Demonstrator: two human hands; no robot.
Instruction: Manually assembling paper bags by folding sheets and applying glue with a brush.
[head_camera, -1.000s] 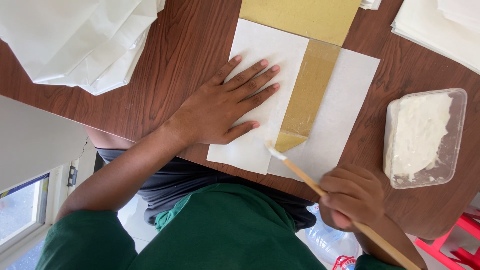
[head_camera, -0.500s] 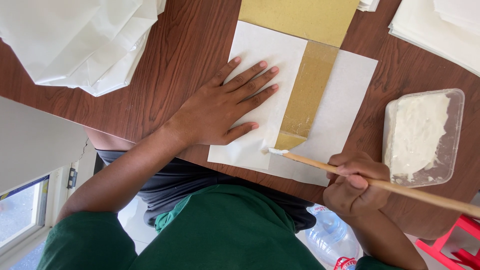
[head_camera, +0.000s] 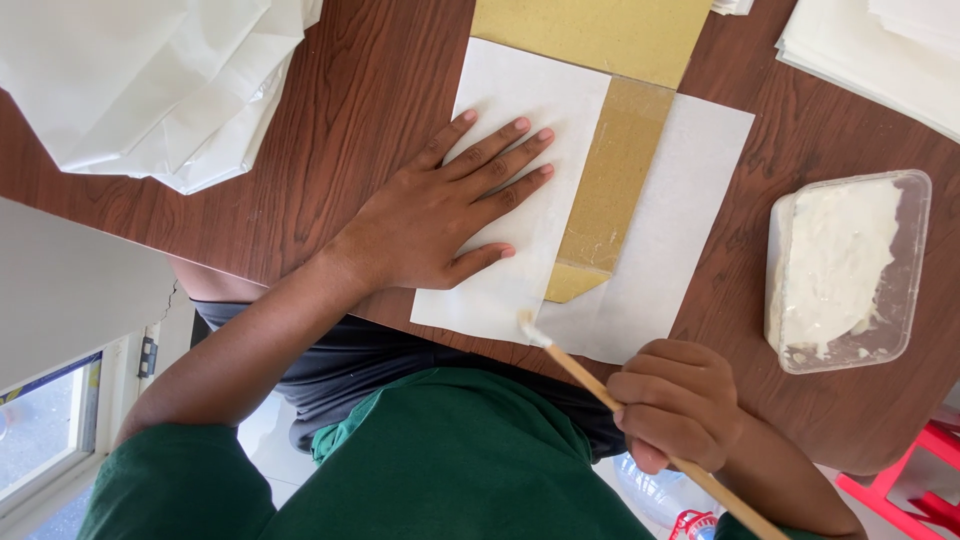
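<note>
Two bare hands work on white paper at a dark brown wooden table (head_camera: 330, 120), seen from above.

The left hand (head_camera: 440, 215) lies flat with fingers spread on a white sheet of paper (head_camera: 520, 110), beside a folded golden-brown paper strip (head_camera: 610, 190). The right hand (head_camera: 675, 400) is closed around a thin wooden stick (head_camera: 590, 385), its white-coated tip touching the near edge of the sheet. A clear plastic tub of white paste (head_camera: 845, 270) stands to the right. White bags (head_camera: 140, 80) are piled at the left.
</note>
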